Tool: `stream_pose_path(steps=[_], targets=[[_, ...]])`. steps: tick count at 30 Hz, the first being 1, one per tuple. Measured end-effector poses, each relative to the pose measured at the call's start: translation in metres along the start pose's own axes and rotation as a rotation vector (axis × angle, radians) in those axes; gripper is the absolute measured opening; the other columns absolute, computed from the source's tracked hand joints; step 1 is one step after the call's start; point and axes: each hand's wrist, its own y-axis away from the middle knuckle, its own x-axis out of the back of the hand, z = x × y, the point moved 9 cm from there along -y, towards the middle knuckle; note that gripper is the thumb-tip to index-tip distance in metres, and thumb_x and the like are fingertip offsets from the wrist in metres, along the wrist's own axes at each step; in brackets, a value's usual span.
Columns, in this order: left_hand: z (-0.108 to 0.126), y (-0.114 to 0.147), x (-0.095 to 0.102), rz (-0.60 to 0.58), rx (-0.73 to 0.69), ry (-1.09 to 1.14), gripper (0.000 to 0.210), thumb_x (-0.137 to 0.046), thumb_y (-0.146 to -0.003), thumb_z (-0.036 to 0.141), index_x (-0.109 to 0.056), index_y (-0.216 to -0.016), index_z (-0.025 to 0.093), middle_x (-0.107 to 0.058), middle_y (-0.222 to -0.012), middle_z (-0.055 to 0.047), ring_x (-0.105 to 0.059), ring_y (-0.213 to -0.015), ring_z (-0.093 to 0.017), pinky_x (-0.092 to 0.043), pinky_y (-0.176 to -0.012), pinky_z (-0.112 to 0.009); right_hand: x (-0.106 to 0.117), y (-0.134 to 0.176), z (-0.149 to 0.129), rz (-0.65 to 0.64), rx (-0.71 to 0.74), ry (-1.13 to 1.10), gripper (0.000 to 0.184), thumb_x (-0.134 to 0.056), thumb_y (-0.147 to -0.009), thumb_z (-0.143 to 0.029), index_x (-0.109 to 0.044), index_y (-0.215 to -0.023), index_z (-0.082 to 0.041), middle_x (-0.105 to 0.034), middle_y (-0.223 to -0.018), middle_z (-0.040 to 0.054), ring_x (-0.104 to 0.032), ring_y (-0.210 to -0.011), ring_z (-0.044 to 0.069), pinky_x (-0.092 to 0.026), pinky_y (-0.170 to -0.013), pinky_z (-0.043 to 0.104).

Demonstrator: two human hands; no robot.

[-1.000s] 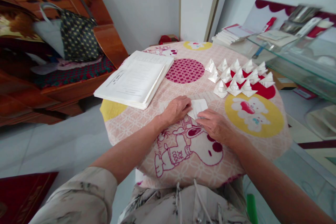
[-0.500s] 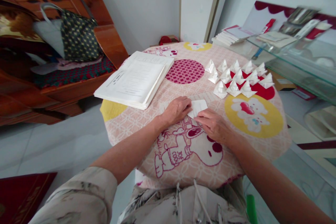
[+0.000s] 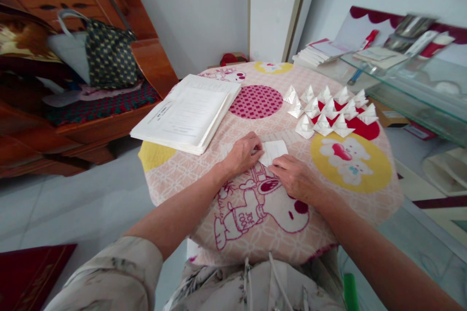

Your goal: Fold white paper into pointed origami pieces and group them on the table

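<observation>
A small folded piece of white paper [image 3: 274, 150] lies between my hands near the middle of the cloth-covered round table [image 3: 233, 189]. My left hand [image 3: 245, 153] pinches its left edge, fingers curled. From the lower right, my right hand [image 3: 294, 173] grips the near corner between thumb and fingers. Several white folded paper boats [image 3: 329, 108] stand in rows at the table's far right, over a red patch of the cloth. A stack of printed paper sheets [image 3: 186, 112] rests at the far left.
A glass shelf [image 3: 419, 87] with a metal tin, papers and pens borders the table on the right. At the left stands a wooden bench [image 3: 109, 116] with a patterned bag [image 3: 109, 56] on it. A white pillar [image 3: 270, 9] rises behind the table.
My fingers have shifted slightly on the paper, and more of its lined face shows now. The boats and the paper stack stay in place; the view has tilted a little.
</observation>
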Motion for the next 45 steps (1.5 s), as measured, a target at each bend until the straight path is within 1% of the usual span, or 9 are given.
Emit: stream_pose_path(steps=[10,20,23,26,29,32,36,40,45], targets=[[-0.007,-0.004,-0.001,0.038,0.081,0.009,0.010,-0.063,-0.078,0.010,-0.056,-0.072,0.016,-0.057,-0.082,-0.002,-0.055,-0.075,-0.015,-0.048,-0.074,-0.030,0.001,-0.001,-0.001,-0.017,-0.007,-0.009,0.027,-0.041,-0.094,-0.007,-0.067,-0.092,-0.015,-0.060,-0.089,0.0116,-0.050,-0.089,0.025,-0.045,-0.080,0.039],[-0.007,-0.005,-0.002,0.053,0.106,-0.004,0.013,-0.063,-0.077,0.011,-0.054,-0.069,0.017,-0.056,-0.080,-0.003,-0.056,-0.076,-0.016,-0.051,-0.076,-0.032,0.000,0.000,0.001,0.003,-0.015,-0.029,0.027,-0.042,-0.094,-0.007,-0.067,-0.091,-0.017,-0.059,-0.089,0.0104,-0.050,-0.090,0.025,-0.045,-0.081,0.038],[-0.004,-0.004,-0.001,0.075,0.083,-0.014,0.009,-0.062,-0.077,0.010,-0.057,-0.076,0.016,-0.058,-0.086,-0.005,-0.057,-0.081,-0.018,-0.051,-0.079,-0.033,0.000,0.001,0.002,0.003,-0.017,-0.021,0.027,-0.042,-0.094,-0.007,-0.067,-0.090,-0.015,-0.059,-0.089,0.0109,-0.050,-0.090,0.025,-0.046,-0.081,0.038],[0.007,-0.002,0.002,0.118,-0.011,-0.077,0.012,-0.061,-0.078,0.009,-0.060,-0.088,0.016,-0.061,-0.095,-0.008,-0.057,-0.092,-0.022,-0.050,-0.087,-0.037,0.001,0.001,0.002,0.025,-0.017,-0.043,0.027,-0.043,-0.092,-0.006,-0.068,-0.090,-0.016,-0.059,-0.089,0.0110,-0.051,-0.090,0.025,-0.047,-0.081,0.038],[0.017,-0.001,-0.010,0.037,-0.120,-0.155,0.013,-0.054,-0.085,0.009,-0.063,-0.090,0.017,-0.064,-0.091,-0.008,-0.058,-0.092,-0.022,-0.049,-0.088,-0.038,0.003,0.001,0.004,0.061,-0.022,-0.086,0.027,-0.044,-0.090,-0.005,-0.069,-0.089,-0.017,-0.060,-0.088,0.0106,-0.052,-0.089,0.025,-0.047,-0.081,0.038],[0.017,0.000,-0.019,-0.037,-0.124,-0.194,0.020,-0.047,-0.090,0.011,-0.066,-0.093,0.016,-0.067,-0.087,-0.007,-0.061,-0.087,-0.020,-0.050,-0.083,-0.035,0.007,0.002,0.009,0.120,-0.038,-0.157,0.027,-0.046,-0.088,-0.004,-0.070,-0.090,-0.017,-0.063,-0.089,0.0107,-0.056,-0.091,0.025,-0.049,-0.081,0.038],[0.017,0.004,-0.013,-0.037,-0.096,-0.160,0.021,-0.051,-0.087,0.010,-0.069,-0.093,0.017,-0.070,-0.088,-0.007,-0.064,-0.086,-0.020,-0.051,-0.083,-0.034,0.012,0.006,0.017,0.202,-0.063,-0.252,0.031,-0.046,-0.085,-0.002,-0.071,-0.092,-0.019,-0.067,-0.091,0.0092,-0.060,-0.090,0.023,-0.050,-0.081,0.037],[0.021,0.009,-0.004,-0.059,-0.094,-0.068,0.018,-0.056,-0.083,0.011,-0.071,-0.089,0.016,-0.071,-0.088,-0.006,-0.065,-0.083,-0.019,-0.051,-0.080,-0.032,0.014,0.006,0.018,0.236,-0.065,-0.259,0.032,-0.046,-0.085,-0.001,-0.071,-0.096,-0.019,-0.067,-0.092,0.0084,-0.060,-0.090,0.022,-0.050,-0.081,0.035],[0.018,0.010,-0.002,-0.059,-0.044,-0.029,0.012,-0.063,-0.079,0.016,-0.071,-0.088,0.015,-0.070,-0.088,-0.006,-0.064,-0.081,-0.018,-0.050,-0.077,-0.031,0.010,0.000,0.011,0.172,-0.053,-0.155,0.029,-0.046,-0.088,-0.003,-0.070,-0.094,-0.018,-0.062,-0.090,0.0085,-0.055,-0.089,0.022,-0.048,-0.080,0.035]])
